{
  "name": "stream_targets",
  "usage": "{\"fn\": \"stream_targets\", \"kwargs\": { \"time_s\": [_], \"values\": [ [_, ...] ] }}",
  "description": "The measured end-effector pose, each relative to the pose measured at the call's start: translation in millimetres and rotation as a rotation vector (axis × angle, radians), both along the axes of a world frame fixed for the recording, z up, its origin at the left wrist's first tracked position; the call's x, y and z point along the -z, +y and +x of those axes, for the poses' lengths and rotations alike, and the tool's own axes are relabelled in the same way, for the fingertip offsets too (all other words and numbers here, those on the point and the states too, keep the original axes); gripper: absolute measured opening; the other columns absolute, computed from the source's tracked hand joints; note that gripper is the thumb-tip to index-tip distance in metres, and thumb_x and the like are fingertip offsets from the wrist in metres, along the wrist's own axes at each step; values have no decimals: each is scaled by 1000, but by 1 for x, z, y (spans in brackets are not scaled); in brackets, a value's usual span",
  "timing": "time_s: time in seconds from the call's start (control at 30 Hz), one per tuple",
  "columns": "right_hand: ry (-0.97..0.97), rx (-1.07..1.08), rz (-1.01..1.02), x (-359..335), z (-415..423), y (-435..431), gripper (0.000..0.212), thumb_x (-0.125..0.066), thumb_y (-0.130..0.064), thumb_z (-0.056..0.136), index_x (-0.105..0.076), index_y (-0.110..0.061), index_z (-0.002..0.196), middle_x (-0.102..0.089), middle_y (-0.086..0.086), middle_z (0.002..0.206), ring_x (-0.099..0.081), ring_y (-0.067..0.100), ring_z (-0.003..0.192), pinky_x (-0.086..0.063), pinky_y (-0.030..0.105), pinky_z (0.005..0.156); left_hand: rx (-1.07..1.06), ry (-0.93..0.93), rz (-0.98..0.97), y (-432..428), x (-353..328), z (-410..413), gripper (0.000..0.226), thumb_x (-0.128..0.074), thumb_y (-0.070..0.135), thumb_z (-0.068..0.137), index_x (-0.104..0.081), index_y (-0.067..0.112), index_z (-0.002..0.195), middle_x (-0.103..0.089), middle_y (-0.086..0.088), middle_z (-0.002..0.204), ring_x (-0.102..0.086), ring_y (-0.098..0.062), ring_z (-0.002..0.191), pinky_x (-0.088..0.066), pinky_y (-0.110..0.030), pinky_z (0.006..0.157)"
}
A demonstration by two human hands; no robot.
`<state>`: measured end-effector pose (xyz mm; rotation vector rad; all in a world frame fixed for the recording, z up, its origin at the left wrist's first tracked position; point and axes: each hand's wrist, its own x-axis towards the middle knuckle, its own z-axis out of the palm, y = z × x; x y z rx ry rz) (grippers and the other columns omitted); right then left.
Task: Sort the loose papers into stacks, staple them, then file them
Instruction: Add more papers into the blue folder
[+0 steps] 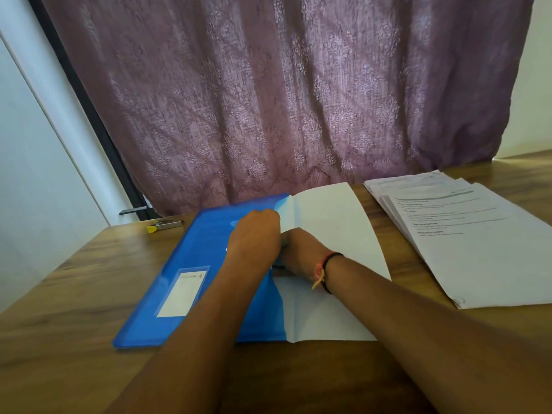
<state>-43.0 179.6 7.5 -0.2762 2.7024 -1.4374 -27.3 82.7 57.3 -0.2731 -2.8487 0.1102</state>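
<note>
On the wooden tabletop point(74, 294), the left hand point(254, 234) grips the edge of the blue folder point(185, 249). The right hand point(301, 255), its grip hidden, rests on half-inserted white sheets point(334, 222). Right of both hands, printed stacks point(466, 234) await filing.

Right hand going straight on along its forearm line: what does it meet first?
The left hand, close against the right hand at the open edge of the blue folder. Depth is unclear, so they may be touching.
</note>
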Motion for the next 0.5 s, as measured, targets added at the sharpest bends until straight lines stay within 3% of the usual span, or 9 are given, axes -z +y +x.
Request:
{"fn": "stream_targets", "kwargs": {
  "time_s": [0.13, 0.23, 0.3, 0.4, 0.5],
  "values": [
    [58, 26, 21, 2, -1, 5, 7, -69, -7, 77, -77, -7, 77, -74, 14, 80, -72, 31, 80, -61, 43, 81, 29, -38, 167, -3, 9, -9, 16, -53, 2, 96, -61, -6, 107, -65, -22, 105, -62, -36, 105, -46, -42, 74],
    [127, 82, 81, -1, 2, 11, 9, -70, -8, 80, -79, -8, 84, -76, 11, 83, -71, 25, 79, -59, 36, 82, 50, -48, 309, -3, 14, -9, 15, -56, 8, 94, -63, -2, 103, -63, -18, 96, -63, -39, 100, -45, -38, 64],
    [139, 111, 130, -1, 1, 14, 12, -67, -9, 82, -78, -5, 87, -75, 13, 85, -70, 27, 83, -58, 37, 83, 61, -68, 383, -3, 18, -10, 20, -59, 15, 93, -62, 2, 109, -67, -19, 112, -63, -36, 106, -49, -39, 74],
    [174, 135, 278, -5, 2, 21, 17, -65, -13, 87, -76, -3, 95, -73, 15, 95, -67, 30, 92, -55, 35, 86, 63, -97, 439, -6, 22, -12, 41, -64, 22, 94, -60, 8, 133, -63, -14, 133, -58, -31, 122, -48, -40, 99],
    [209, 151, 358, -9, 4, 33, 24, -69, -21, 89, -74, -4, 105, -71, 13, 106, -65, 29, 100, -52, 32, 87, 57, -104, 423, -6, 27, -14, 39, -67, 29, 94, -64, 11, 128, -65, -10, 131, -58, -27, 121, -47, -37, 100]
  ]
}}
